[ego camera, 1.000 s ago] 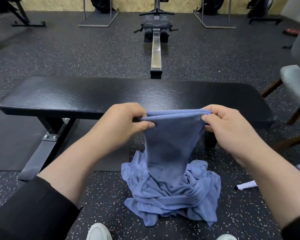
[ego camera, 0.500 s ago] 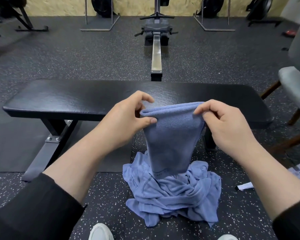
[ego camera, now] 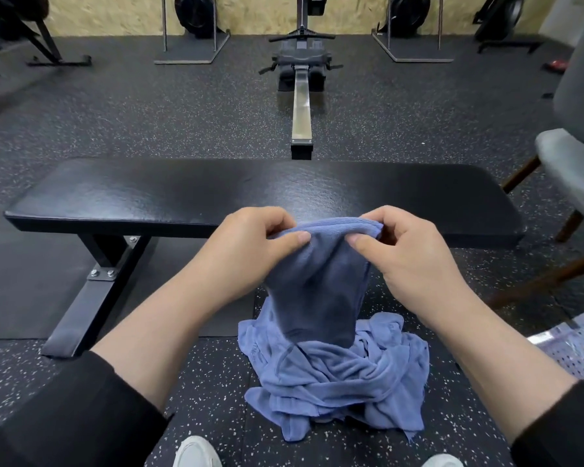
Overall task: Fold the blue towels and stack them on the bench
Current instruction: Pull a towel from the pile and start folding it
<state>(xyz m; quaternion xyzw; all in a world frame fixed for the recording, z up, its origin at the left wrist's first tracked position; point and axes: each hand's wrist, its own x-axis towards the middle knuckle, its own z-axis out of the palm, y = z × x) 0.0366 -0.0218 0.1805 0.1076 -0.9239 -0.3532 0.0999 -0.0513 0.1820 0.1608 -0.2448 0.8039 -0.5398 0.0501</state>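
Note:
A folded blue towel (ego camera: 317, 281) hangs in the air in front of the black bench (ego camera: 149, 197). My left hand (ego camera: 246, 251) pinches its top edge on the left, thumb over the fold. My right hand (ego camera: 408, 257) pinches the same edge on the right. The two hands are close together, so the top edge bunches and arches between them. Below, a crumpled pile of blue towels (ego camera: 334, 375) lies on the speckled floor, partly hidden by the hanging towel. The bench top has nothing on it.
A rowing machine (ego camera: 300, 96) stands beyond the bench. A grey chair with wooden legs (ego camera: 570, 170) is at the right. A perforated pale basket (ego camera: 580, 345) shows at the lower right edge. My white shoes (ego camera: 196, 453) are at the bottom.
My hands have drawn closer together along the towel's top edge, narrowing and bunching it. The hanging towel has risen slightly off the pile.

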